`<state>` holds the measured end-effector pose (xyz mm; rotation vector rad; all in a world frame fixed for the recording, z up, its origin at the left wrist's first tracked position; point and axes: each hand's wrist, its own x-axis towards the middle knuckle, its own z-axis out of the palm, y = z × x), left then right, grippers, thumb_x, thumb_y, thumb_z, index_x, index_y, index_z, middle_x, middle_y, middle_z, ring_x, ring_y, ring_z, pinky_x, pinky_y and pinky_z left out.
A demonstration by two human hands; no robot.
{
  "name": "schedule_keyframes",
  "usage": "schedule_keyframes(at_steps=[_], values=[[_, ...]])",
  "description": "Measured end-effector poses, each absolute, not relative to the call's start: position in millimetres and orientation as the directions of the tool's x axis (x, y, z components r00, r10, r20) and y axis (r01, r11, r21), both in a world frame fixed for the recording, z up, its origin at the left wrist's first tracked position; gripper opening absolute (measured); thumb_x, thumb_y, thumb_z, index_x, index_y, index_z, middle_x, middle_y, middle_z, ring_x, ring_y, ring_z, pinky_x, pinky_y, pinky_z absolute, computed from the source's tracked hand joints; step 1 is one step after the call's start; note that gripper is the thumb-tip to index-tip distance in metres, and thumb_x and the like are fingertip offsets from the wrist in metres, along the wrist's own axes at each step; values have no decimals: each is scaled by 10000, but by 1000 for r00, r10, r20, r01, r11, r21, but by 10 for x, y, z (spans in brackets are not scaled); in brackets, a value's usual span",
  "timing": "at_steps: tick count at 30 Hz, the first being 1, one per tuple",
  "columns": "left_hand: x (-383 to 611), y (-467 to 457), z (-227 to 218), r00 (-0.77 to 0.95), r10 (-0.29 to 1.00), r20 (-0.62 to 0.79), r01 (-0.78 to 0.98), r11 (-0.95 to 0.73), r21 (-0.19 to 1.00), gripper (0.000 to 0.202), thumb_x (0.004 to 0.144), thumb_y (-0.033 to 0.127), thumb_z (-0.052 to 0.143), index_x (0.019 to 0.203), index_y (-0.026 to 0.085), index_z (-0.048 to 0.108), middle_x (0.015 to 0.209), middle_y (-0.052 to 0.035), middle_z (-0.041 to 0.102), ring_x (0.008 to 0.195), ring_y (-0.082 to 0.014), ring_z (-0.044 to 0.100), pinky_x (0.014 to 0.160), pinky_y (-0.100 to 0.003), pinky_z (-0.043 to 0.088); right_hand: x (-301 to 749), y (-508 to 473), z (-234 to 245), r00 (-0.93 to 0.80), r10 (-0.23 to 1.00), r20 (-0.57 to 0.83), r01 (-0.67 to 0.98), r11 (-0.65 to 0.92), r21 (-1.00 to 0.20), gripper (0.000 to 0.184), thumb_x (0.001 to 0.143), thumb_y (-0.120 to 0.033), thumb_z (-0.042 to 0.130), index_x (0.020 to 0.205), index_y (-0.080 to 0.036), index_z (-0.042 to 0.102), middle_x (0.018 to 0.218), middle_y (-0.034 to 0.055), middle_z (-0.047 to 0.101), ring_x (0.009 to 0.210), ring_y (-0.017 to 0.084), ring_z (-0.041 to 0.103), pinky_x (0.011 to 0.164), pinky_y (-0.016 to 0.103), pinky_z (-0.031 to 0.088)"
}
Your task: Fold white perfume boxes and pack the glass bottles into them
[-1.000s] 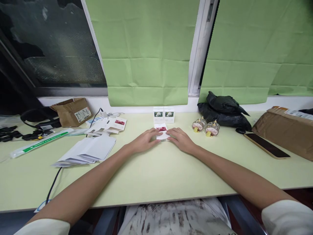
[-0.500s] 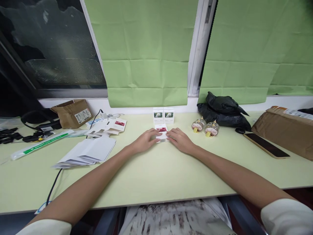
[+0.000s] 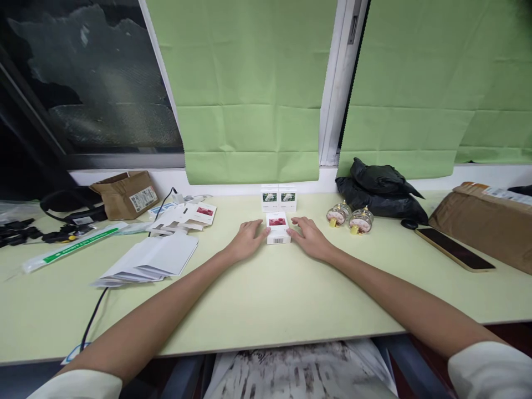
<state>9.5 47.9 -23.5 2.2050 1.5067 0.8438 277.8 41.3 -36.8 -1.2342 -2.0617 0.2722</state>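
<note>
A small white box with a red picture on top lies on the pale green table, its barcode facing me. My left hand rests flat against the box's left side, fingers stretched out. On the opposite side my right hand lies flat with its fingertips touching the box. Neither hand grips it. Two upright white boxes with flower pictures stand just behind.
Flat white cartons and unfolded printed cartons lie at the left, with a cable, a brown parcel and headphones. Two small glass bottles, a black bag, a phone and a brown package sit at the right.
Both hands have slid off the top of the red-picture box to its sides, so the whole top now shows. The box stands a little squarer to me.
</note>
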Motion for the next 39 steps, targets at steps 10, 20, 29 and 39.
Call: schedule_keyframes(at_steps=[10,20,29,39], values=[[142,432,-173,394,814,427,448,-576,684,687,941,443,704,1523,290,372,1610,-118,461,1294,-276,635,1091,-471,545,2776,383,-317,-292,854,430,423,519,-743,476,992,-371,631,1443,-266,521,1387,106,680,1272,274,634,1062,480,529],[218,372,-168,380,795,472,395,-601,695,391,1000,404,624,1284,270,391,1380,-98,548,1116,-216,701,918,-412,628,2776,398,-289,-291,807,514,348,590,-729,478,961,-289,627,1419,-247,495,1329,108,675,1102,223,683,913,405,606],[41,460,-69,437,817,377,694,-573,437,392,1043,470,504,1369,256,458,1433,-126,596,1278,-293,630,1070,-476,525,2873,488,-285,-206,856,474,474,511,-717,317,958,-294,634,1261,-225,570,1251,88,726,983,211,707,825,361,599],[-707,812,-126,-34,935,352,988,85,-131,537,985,361,489,1381,12,590,1555,-376,457,1531,-563,291,1167,-761,186,3167,782,-407,-43,870,491,572,424,-702,357,959,-264,593,1305,-204,533,1253,110,707,958,228,711,842,404,586]])
